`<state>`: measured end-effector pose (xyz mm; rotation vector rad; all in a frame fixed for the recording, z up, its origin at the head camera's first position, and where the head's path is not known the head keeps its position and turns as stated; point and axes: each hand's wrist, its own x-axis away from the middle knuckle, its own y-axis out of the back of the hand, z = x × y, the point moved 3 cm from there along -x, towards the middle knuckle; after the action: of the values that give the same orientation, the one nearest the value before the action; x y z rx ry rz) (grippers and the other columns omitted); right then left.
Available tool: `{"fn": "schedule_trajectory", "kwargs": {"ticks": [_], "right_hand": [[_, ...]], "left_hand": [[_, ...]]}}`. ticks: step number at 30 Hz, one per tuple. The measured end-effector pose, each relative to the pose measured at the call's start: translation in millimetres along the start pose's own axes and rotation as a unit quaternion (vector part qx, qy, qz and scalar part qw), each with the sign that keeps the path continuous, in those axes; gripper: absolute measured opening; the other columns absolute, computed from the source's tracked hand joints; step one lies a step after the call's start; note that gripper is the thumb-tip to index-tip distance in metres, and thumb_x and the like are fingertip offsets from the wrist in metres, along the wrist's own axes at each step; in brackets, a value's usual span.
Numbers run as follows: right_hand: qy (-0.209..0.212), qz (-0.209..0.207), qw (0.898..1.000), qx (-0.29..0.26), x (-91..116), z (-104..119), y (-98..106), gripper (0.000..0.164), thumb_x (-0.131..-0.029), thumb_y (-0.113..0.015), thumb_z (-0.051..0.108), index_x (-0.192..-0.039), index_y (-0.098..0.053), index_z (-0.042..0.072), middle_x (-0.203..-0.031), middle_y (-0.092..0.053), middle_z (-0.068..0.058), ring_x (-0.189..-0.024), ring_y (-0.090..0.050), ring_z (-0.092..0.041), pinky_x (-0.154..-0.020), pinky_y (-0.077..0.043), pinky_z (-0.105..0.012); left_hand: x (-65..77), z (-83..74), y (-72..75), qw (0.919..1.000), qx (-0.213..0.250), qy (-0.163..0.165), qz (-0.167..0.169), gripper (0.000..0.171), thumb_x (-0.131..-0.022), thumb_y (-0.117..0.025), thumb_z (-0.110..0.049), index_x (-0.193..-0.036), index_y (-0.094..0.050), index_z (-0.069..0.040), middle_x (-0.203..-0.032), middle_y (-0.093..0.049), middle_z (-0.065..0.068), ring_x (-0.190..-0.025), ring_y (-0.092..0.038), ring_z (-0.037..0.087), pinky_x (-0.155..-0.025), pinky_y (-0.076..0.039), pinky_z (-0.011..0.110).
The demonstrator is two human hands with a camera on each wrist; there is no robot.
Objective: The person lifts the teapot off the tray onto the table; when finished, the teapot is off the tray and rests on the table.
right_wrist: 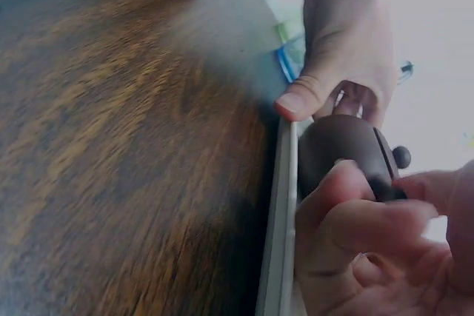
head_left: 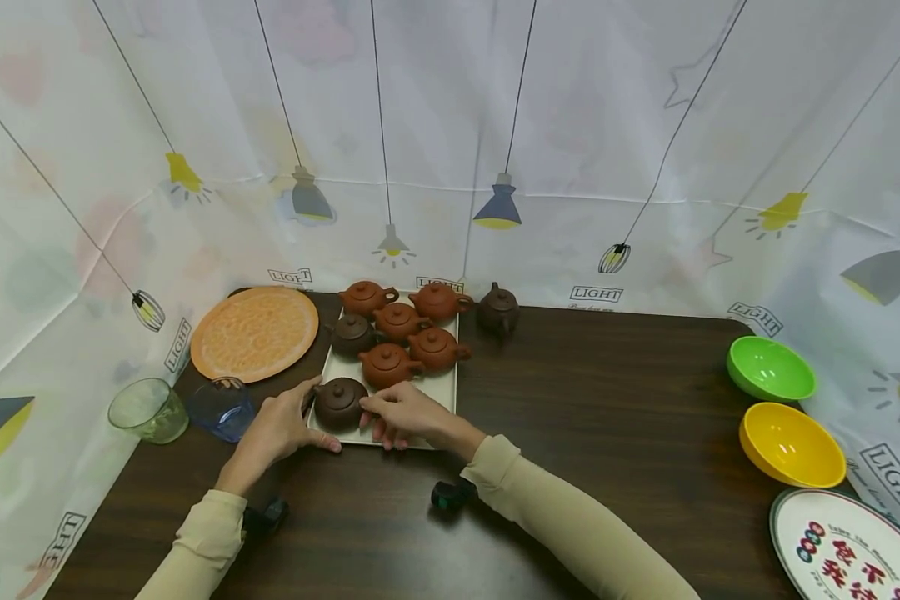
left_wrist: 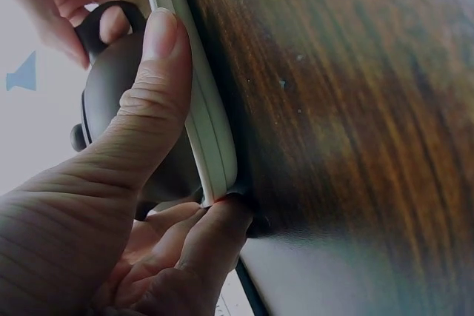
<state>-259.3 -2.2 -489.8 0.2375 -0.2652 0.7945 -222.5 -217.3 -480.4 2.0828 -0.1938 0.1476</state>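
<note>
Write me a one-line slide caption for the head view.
Right hand grips a dark teapot at the corner of a white tray, left hand touching the tray, reddish-brown teapots behind.

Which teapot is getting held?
The dark brown teapot at the near left corner of the tray: the right hand pinches its handle; no hand holds the others.

We see dark-brown round clay teapot (head_left: 340, 405), lid on, upright, at near-left corner of white rectangular shallow tray (head_left: 444, 392); spout toward tray's left edge, handle toward its right side.
</note>
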Motion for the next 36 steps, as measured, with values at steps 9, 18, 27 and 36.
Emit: {"fn": "schedule_trajectory", "kwargs": {"ticks": [9, 18, 27, 36], "right_hand": [[0.008, -0.036, 0.998, -0.046, 8.8, 9.1, 3.3, 0.042, -0.111, -0.059, 0.032, -0.086, -0.071, -0.001, -0.062, -0.058, 0.002, -0.050, -0.047, -0.007, -0.045, -0.035, -0.022], [0.136, -0.257, 0.949, -0.124, 56.4, 52.0, 95.5, 0.041, -0.110, -0.060, 0.028, -0.078, -0.064, 0.003, -0.060, -0.057, 0.002, -0.048, -0.047, -0.008, -0.045, -0.033, -0.022], [0.099, -0.462, 0.863, -0.179, 82.1, -6.0, 211.7, 0.041, -0.110, -0.058, 0.030, -0.083, -0.066, 0.000, -0.063, -0.061, 0.006, -0.049, -0.053, -0.003, -0.044, -0.042, -0.016], [0.008, -0.488, 0.856, -0.170, 71.4, -65.5, 233.0, 0.038, -0.109, -0.055, 0.027, -0.092, -0.071, -0.003, -0.064, -0.065, 0.006, -0.052, -0.059, -0.004, -0.047, -0.047, -0.018]], "left_hand": [[-2.0, 3.3, -2.9, 1.0000, -0.001, 0.000, -0.002, 0.129, -0.064, -0.101, -0.053, -0.163, -0.040, 0.003, -0.151, -0.057, 0.035, -0.126, -0.062, 0.059, -0.100, -0.057, 0.063], [0.1, 2.0, 0.1, 0.9999, 0.011, -0.007, -0.010, 0.128, -0.065, -0.102, -0.049, -0.164, -0.039, 0.001, -0.156, -0.052, 0.035, -0.134, -0.055, 0.061, -0.104, -0.053, 0.065], [0.9, 0.6, 2.3, 0.9998, 0.009, -0.015, -0.008, 0.129, -0.064, -0.102, -0.050, -0.164, -0.039, 0.001, -0.158, -0.051, 0.034, -0.138, -0.051, 0.062, -0.107, -0.051, 0.067], [2.1, 2.0, -0.5, 0.9998, 0.009, -0.015, -0.007, 0.128, -0.064, -0.102, -0.050, -0.164, -0.039, 0.000, -0.158, -0.051, 0.033, -0.137, -0.053, 0.062, -0.106, -0.051, 0.066]]}}
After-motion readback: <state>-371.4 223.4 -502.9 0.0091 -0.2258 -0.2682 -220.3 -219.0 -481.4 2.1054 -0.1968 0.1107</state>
